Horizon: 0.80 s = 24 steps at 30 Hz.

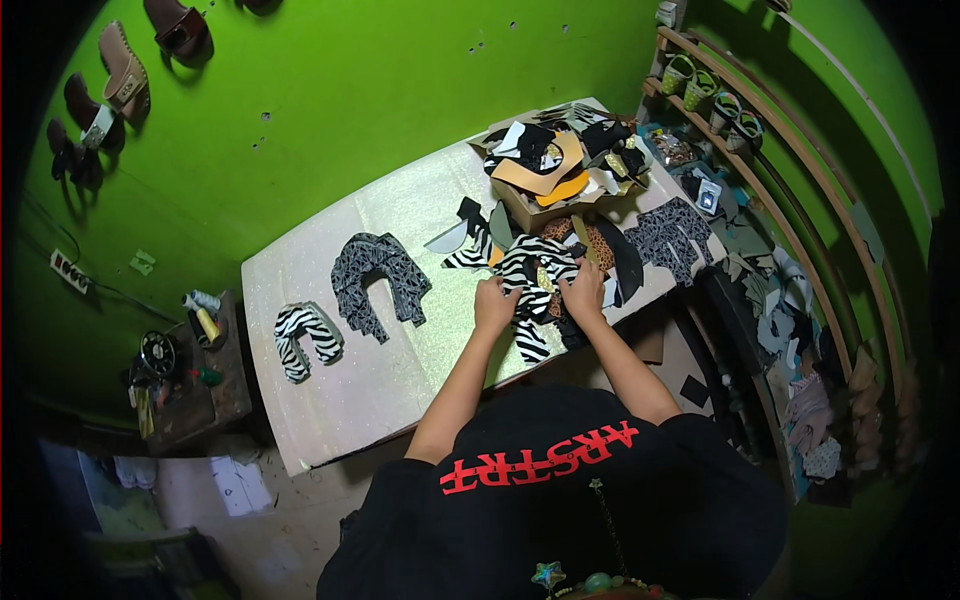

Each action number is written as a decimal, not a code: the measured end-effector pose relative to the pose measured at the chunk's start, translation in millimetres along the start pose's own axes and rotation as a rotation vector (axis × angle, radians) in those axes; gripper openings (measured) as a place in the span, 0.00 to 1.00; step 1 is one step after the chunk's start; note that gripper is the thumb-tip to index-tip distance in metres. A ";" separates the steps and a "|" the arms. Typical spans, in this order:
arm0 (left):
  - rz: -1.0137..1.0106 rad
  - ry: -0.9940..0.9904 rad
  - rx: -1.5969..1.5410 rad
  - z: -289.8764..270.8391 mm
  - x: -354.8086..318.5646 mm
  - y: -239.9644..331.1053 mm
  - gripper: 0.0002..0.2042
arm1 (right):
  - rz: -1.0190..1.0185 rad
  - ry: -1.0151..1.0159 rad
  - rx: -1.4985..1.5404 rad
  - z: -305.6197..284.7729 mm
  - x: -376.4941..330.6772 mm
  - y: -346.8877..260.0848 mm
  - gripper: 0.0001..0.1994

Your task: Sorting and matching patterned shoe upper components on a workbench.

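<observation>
Between my two hands is a curved zebra-print fabric piece (530,262), lifted over the pile at the table's front right. My left hand (495,305) is closed on its left side, and my right hand (582,292) grips its right side. More zebra-print scraps (531,342) lie beneath, with leopard-print and dark pieces around them. Far left on the table rests a stack of arch-shaped zebra-print pieces (305,340). Beside it are dark patterned arch-shaped pieces (380,280). Similar dark patterned pieces (672,240) lie at the right end.
A cardboard box (530,215) heaped with scraps stands behind my hands on the pale table (300,440). A wooden rack (790,170) with small baskets runs along the right. A sewing machine (160,352) sits at the left. Shoe uppers (122,75) hang on the green wall.
</observation>
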<state>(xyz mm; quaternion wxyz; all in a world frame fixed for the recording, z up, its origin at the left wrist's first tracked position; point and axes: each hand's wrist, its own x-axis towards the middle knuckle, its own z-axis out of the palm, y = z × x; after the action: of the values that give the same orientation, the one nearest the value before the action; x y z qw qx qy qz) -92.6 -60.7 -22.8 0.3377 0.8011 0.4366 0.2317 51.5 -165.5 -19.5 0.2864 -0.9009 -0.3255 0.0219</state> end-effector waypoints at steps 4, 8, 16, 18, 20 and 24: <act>-0.050 0.094 -0.036 4.4 -3.5 13.5 0.20 | -0.046 0.087 0.063 -2.9 1.1 1.1 0.13; -0.138 -0.051 -0.123 -3.9 -3.7 20.1 0.13 | -0.194 0.216 0.335 -0.9 3.6 1.6 0.11; -0.154 -0.056 -0.757 -40.3 -15.1 4.2 0.07 | -0.218 -0.093 1.012 -4.8 -8.1 -51.3 0.18; -0.201 -0.069 -0.793 -55.8 -17.6 -19.0 0.04 | -0.254 -0.147 1.006 0.6 -16.5 -71.6 0.20; -0.225 -0.055 -0.914 -71.8 -22.1 -60.9 0.04 | -0.230 -0.253 1.030 8.2 -31.5 -102.3 0.21; -0.240 0.069 -1.064 -119.8 -39.2 -75.5 0.09 | -0.325 -0.172 0.890 23.6 -54.0 -139.1 0.18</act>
<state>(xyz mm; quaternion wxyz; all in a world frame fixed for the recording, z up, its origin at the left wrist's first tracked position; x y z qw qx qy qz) -233.5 -24.2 -2.4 0.7059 0.4563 0.3582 0.4064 -76.1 -99.2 26.7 0.6160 -0.6231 -0.4437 0.1885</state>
